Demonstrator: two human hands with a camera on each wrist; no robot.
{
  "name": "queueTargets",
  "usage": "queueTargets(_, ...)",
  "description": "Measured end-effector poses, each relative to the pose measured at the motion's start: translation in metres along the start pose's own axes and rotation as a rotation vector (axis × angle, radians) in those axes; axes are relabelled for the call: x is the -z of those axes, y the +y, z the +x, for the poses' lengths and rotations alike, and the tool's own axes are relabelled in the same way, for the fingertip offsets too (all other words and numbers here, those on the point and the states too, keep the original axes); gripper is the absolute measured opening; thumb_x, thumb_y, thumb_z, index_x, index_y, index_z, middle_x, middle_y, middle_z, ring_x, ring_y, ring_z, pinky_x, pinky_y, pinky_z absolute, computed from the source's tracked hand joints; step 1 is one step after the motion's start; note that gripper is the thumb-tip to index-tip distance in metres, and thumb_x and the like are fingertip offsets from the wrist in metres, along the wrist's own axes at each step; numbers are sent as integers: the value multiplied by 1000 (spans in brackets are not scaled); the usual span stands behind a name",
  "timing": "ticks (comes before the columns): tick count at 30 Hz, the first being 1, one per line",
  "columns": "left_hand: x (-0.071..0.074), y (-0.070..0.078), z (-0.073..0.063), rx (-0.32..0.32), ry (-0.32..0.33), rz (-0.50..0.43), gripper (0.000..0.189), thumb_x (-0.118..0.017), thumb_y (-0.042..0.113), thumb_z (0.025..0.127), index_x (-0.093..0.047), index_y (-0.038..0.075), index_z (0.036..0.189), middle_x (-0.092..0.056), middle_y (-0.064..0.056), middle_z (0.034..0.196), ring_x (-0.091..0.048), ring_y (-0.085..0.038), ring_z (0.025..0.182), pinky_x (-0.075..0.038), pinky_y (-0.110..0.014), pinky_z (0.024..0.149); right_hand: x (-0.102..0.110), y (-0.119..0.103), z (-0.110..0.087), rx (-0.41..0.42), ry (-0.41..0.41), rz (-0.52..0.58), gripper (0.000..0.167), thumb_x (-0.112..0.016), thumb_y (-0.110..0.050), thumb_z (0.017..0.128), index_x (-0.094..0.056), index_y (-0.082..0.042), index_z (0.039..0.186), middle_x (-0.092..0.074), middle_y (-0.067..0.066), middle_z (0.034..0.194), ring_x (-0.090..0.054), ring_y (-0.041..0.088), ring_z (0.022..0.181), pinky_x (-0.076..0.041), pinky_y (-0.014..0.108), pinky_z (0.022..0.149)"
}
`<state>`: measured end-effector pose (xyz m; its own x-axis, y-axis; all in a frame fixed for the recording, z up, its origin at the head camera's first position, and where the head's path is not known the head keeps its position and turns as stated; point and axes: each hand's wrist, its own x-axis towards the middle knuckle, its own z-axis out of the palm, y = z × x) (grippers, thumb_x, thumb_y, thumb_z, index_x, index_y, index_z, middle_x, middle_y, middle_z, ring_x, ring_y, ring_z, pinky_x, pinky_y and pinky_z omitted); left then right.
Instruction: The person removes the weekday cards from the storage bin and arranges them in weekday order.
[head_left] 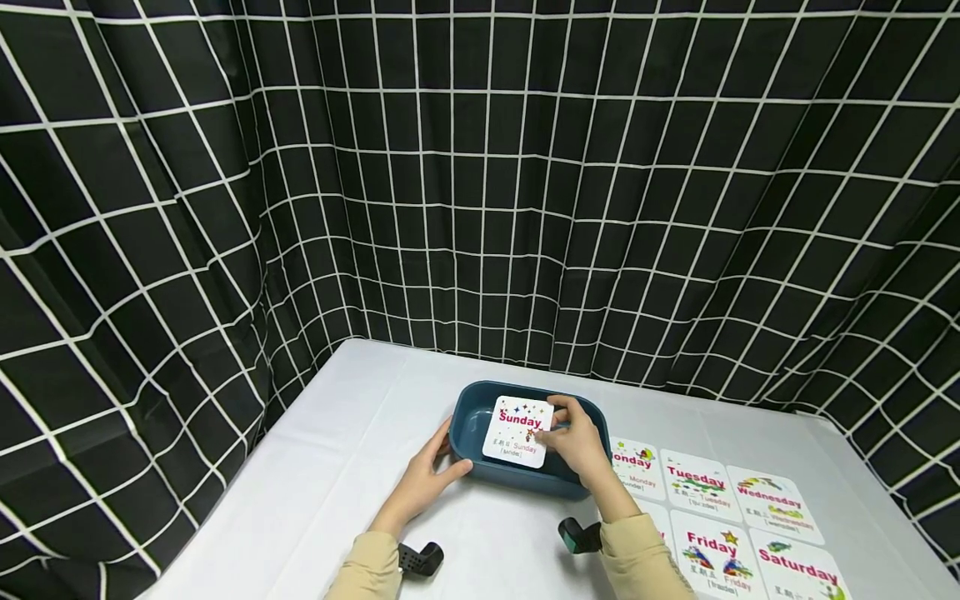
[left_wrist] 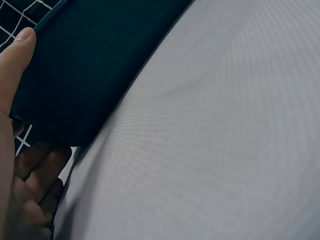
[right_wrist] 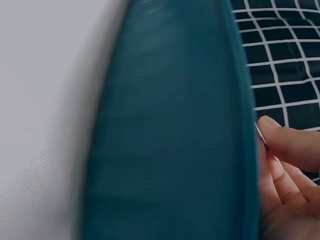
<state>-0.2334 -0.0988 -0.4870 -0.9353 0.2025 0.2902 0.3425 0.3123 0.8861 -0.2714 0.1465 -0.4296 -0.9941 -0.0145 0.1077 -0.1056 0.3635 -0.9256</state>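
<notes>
A dark blue plastic bin point(head_left: 471, 423) stands on the white table point(head_left: 360, 433). My left hand point(head_left: 437, 465) holds the bin's left end, thumb on the near wall and fingers round the corner. The left wrist view shows that thumb point(left_wrist: 19, 46) beside the bin wall point(left_wrist: 95, 60). My right hand point(head_left: 557, 428) pinches a white "Sunday" card point(head_left: 516, 433) by its right edge, tilted over the bin's opening. From the right wrist camera, fingers point(right_wrist: 292, 150) pinch the card's thin edge point(right_wrist: 261, 136) just past the bin rim point(right_wrist: 240, 125).
More weekday cards lie face up to the right of the bin: Monday point(head_left: 636, 467), Tuesday point(head_left: 697, 485), Wednesday point(head_left: 772, 502), Friday point(head_left: 712, 554), Saturday point(head_left: 798, 575). A black curtain with a white grid point(head_left: 480, 183) hangs close behind and at both sides.
</notes>
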Motion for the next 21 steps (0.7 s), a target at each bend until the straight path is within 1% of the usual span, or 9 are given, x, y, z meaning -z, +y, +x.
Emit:
queueTargets(5,0,1,0,5,1,9,76,-66,31,87,-25,10,147,-46,-13,135,-45,-32,121,-26,-53,104,10,-5,-7,-35,-4,133,61,-68,9,76,-42,3,130,-49,18,94,-63,18,73,-55,32,66)
queueTargets(9,-1,-1,0,14,14,10,76,-67,30,87,-26,9,147,-46,-14,135,-45,-32,120,-25,-53,104,20,-10,-13,-52,-15,184,62,-67,7,77,-39,2,133,-48,16,95,-63,18,77,-55,33,68)
queueTargets(12,-4,-11,3,21,25,8,75,-67,29,87,-25,11,147,-45,-15,136,-44,-33,121,-24,-55,104,28,-11,-19,-49,-18,189,62,-66,7,78,-38,1,133,-48,16,95,-63,18,78,-55,34,69)
queueTargets(17,-7,-35,9,24,12,33,77,-66,38,86,-25,22,148,-45,-8,137,-45,-27,122,-26,-53,104,41,-9,-28,-53,-23,197,63,-66,7,79,-37,1,134,-46,16,95,-62,17,77,-54,33,70)
queueTargets(20,-7,-42,10,9,6,35,77,-66,42,85,-25,24,148,-46,-6,137,-46,-24,121,-28,-52,103,48,-6,-33,-69,-31,204,64,-66,5,80,-35,1,135,-44,16,97,-61,16,78,-54,32,72)
queueTargets(21,-7,-43,9,-4,8,41,77,-65,42,85,-25,23,148,-46,-7,137,-47,-25,121,-30,-52,102,50,-5,-34,-74,-32,205,64,-66,5,80,-35,1,135,-44,15,97,-61,16,78,-54,31,72)
